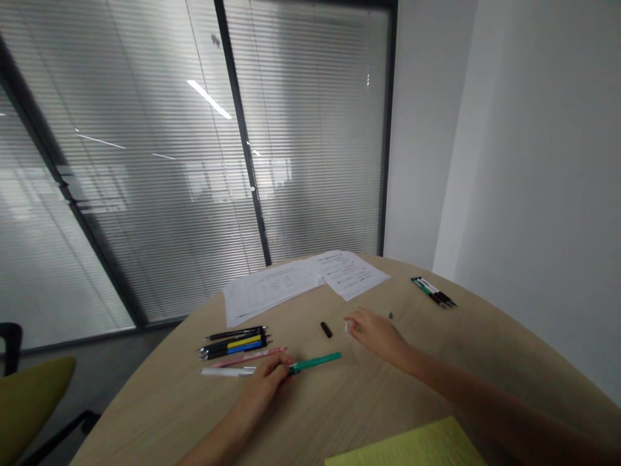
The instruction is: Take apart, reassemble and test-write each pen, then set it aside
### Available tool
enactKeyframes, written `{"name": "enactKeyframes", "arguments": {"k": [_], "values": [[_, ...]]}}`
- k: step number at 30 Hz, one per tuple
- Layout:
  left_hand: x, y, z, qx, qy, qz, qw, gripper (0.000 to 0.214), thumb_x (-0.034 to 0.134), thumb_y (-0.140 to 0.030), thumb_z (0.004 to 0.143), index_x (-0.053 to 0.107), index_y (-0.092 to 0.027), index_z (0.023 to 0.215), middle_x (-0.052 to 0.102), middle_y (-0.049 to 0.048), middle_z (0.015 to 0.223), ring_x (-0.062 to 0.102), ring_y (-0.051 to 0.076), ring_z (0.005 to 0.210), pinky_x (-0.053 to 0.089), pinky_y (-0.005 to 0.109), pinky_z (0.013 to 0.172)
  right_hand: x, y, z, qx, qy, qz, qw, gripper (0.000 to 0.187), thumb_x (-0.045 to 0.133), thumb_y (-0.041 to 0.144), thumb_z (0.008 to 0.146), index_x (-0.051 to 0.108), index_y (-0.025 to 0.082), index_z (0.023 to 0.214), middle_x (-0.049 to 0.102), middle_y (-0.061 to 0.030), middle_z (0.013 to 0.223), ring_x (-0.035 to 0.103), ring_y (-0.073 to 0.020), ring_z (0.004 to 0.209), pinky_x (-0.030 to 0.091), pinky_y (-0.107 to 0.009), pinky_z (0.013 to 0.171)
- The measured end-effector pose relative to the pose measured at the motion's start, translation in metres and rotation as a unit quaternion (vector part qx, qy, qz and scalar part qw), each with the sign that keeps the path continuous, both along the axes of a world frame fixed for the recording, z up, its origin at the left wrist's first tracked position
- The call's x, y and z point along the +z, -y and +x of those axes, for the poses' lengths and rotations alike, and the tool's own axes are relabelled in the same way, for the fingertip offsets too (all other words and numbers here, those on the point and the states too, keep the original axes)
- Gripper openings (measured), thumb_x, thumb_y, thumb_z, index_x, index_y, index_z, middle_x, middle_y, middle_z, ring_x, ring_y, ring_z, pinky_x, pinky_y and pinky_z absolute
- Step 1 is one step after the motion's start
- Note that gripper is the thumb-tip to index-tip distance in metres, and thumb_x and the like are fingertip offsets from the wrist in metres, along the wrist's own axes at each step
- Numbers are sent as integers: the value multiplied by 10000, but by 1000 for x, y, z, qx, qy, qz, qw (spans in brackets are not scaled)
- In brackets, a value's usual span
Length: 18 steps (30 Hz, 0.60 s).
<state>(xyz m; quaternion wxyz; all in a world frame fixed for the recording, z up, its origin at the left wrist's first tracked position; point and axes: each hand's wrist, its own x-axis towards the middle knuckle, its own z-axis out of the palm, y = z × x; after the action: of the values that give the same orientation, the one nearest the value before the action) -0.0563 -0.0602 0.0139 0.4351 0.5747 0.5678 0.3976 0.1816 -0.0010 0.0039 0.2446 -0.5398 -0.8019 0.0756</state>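
My left hand [274,370] is low over the table, its fingers closed round the near end of a green pen [317,360] that points right. A white pen [226,372] lies on the tabletop, its clip end beside the same hand. Farther right, my right hand [369,329] pinches a small white piece [346,325], too small to name surely. Between the hands and a little beyond lies a black pen cap [326,329]. A pink pencil-like stick [250,356] lies just beyond the white pen, partly behind my left fingers.
Several black, yellow and blue pens [237,343] lie side by side at left. More pens [433,292] lie at far right. Printed sheets [272,288] cover the table's back, and a yellow pad [407,446] is at the front edge. A small dark bit [391,316] sits beyond my right wrist.
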Motion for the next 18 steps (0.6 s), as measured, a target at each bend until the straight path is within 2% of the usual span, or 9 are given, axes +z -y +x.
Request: {"name": "enactKeyframes", "arguments": {"k": [2,5,10,14,18], "values": [[2,-1,-2,7,-8,12,1000,111,529,-285,605,582,-196,565,532,-21,531,522,191,631,353,228,547,2,4,-15,13,38,7,999,247,441,201,808,599,190,998,625,-64,1000,569,-162,893,389,-242,759],[5,-4,-3,15,-9,36,999,111,532,-279,606,584,-199,549,589,5,629,530,229,795,371,250,646,3,6,-37,2,74,-11,997,218,471,272,807,623,160,917,644,-99,932,583,-203,875,405,-262,716],[3,-7,-5,27,18,8,999,137,557,-309,590,604,-187,631,548,-20,566,486,161,568,331,224,524,1,3,-56,-19,89,-25,996,174,498,213,783,611,153,900,641,-121,916,600,-217,820,409,-261,640],[-1,-8,-7,17,57,0,998,172,589,-338,585,594,-168,615,517,-33,536,452,122,509,312,207,491,6,6,-49,-31,95,-26,995,170,460,156,783,615,144,851,643,-116,893,598,-215,816,399,-262,637],[0,-6,-5,25,98,-16,995,224,607,-375,581,587,-155,621,501,-31,524,439,108,490,302,197,472,16,18,-24,-30,51,-20,998,185,446,182,789,613,167,867,649,-83,889,600,-192,796,393,-246,630]]}}
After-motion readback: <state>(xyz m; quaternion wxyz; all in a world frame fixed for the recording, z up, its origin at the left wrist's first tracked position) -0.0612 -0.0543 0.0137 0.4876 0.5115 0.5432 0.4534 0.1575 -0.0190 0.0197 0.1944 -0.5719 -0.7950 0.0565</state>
